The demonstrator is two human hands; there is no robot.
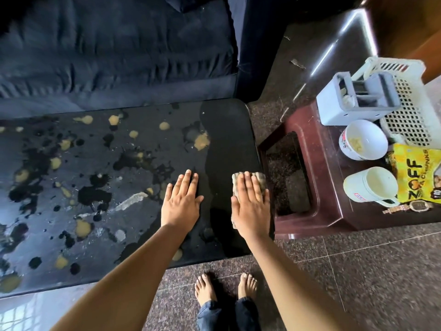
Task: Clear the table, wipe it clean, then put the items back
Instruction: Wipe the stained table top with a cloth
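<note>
Both hands lie flat, fingers straight, on the table [229, 139], the left hand [181, 201] bare and the right hand [250, 206] pressing the cloth [260, 178]; the spills [201, 140] beyond the left hand may merely smear once the cloth saturates.

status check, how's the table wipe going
Left hand flat on the table, right hand pressing the cloth flat. Right end wiped; yellow and black spills cover the rest. Cleared items sit on the stool, out of the way.
</note>
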